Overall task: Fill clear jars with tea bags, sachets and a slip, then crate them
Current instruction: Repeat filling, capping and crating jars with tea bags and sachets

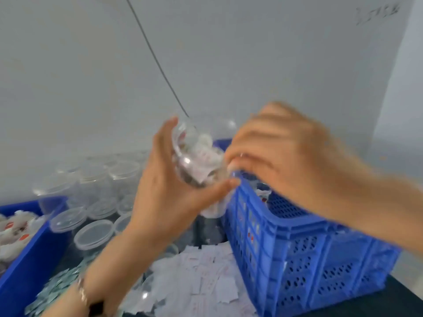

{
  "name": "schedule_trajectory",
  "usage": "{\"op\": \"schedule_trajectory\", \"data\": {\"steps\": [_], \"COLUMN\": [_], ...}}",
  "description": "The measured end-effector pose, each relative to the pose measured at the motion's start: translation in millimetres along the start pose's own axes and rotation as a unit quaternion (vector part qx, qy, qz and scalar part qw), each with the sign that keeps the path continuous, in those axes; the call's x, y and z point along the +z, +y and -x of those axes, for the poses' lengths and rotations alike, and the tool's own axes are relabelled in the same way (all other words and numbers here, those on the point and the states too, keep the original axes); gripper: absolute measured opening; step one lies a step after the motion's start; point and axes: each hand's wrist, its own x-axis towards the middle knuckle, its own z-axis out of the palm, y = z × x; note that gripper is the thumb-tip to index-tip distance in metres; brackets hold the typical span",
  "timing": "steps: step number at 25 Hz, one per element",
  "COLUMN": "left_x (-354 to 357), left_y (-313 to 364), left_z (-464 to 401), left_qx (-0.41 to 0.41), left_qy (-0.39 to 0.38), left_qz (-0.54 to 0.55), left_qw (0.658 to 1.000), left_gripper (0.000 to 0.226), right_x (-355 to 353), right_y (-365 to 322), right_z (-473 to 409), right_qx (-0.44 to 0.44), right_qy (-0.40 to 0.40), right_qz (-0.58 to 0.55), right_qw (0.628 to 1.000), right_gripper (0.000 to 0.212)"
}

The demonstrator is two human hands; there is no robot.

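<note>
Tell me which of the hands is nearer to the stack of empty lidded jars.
Left. The left hand, holding a filled jar, is just right of the empty lidded jars. The right hand is farther right, above the blue crate.

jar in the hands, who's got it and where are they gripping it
The left hand holds the filled jar round its body, thumb under it. The right hand has its fingers curled at the jar's mouth end; blur hides whether they grip it.

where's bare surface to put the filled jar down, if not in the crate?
Little. One dark bare strip of table right of the blue crate. Left of the crate it is crowded: paper slips, sachets, lidded empty jars, blue bin. Both hands hold the jar over the crate's near corner.
</note>
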Motion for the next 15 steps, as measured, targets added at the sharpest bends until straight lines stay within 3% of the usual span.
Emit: {"op": "schedule_trajectory", "data": {"steps": [2,4,6,8,11,15], "left_x": [24.0,52.4,89.2,131.6,195.1,259.5], "left_y": [14.8,18.1,13.1,2.2,-22.9,-53.9], "left_z": [-41.5,-72.6,-93.3,-104.8,-115.3,-129.9], "left_qx": [0.128,0.247,0.305,0.261,0.194,0.089], "left_qy": [0.033,0.075,0.037,-0.111,-0.299,-0.454], "left_qz": [-0.062,-0.143,-0.185,-0.256,-0.402,-0.428], "left_qw": [0.989,0.955,0.934,0.924,0.843,0.776], "left_gripper": [0.094,0.067,0.049,0.043,0.045,0.038], "right_x": [-19.2,-24.4,-13.2,15.1,72.0,136.8], "right_y": [35.6,68.5,100.8,129.3,165.0,203.3], "right_z": [-9.1,-7.5,1.3,12.8,35.1,64.7], "right_qx": [0.039,0.075,0.098,0.132,0.193,0.259], "right_qy": [-0.003,-0.026,-0.063,-0.159,-0.342,-0.445], "right_qz": [0.026,0.037,0.054,0.111,0.177,0.132], "right_qw": [0.999,0.996,0.992,0.972,0.903,0.847], "right_gripper": [0.016,0.016,0.011,0.016,0.03,0.02]}}
